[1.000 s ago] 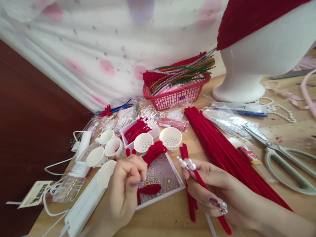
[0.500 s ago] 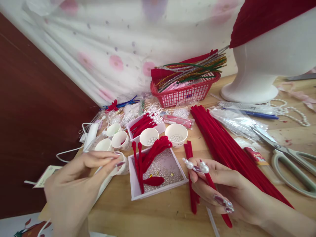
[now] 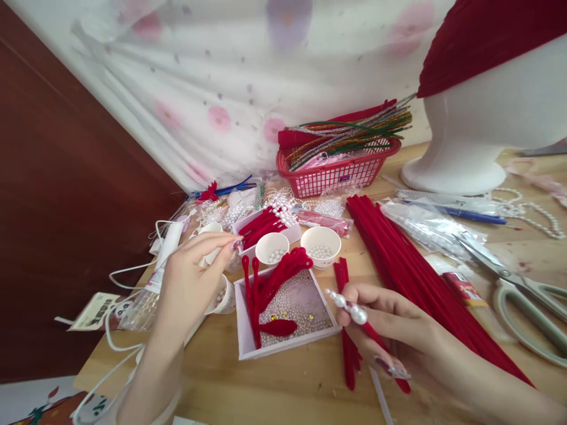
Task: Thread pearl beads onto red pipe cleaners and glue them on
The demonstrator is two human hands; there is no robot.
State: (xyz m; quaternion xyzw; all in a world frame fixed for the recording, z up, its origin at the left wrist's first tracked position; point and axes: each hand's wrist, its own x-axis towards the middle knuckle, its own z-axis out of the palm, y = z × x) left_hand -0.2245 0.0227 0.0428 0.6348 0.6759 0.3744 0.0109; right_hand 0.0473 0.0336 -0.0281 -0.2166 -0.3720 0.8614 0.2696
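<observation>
My right hand [image 3: 390, 324] pinches a red chenille stem [image 3: 374, 335] tipped with white pearl beads [image 3: 354, 311] of several sizes. The stem's lower end sticks out below the fingers. My left hand [image 3: 195, 277] is closed in a pinch over the paper cups at the left. Anything between its fingertips is too small to make out. Between the hands sits a white box [image 3: 290, 349] with small pearls, red chenille loops [image 3: 283, 271] and a red leaf-shaped piece [image 3: 278, 327]. Right behind it stand two white cups, one [image 3: 271, 248] and another [image 3: 321, 243], both with pearls.
A red basket [image 3: 341, 177] of glittery stems stands at the back. Long red chenille stems [image 3: 398, 271] and large scissors [image 3: 505, 277] lie to the right. A white mannequin head stand [image 3: 456, 159] rises behind. White cables [image 3: 117, 342] and a glue gun [image 3: 170, 245] are at left.
My left hand has moved right and up, its fingertips now nearer the back box. My right hand has turned the beaded stem slightly. The view has shifted a little.
</observation>
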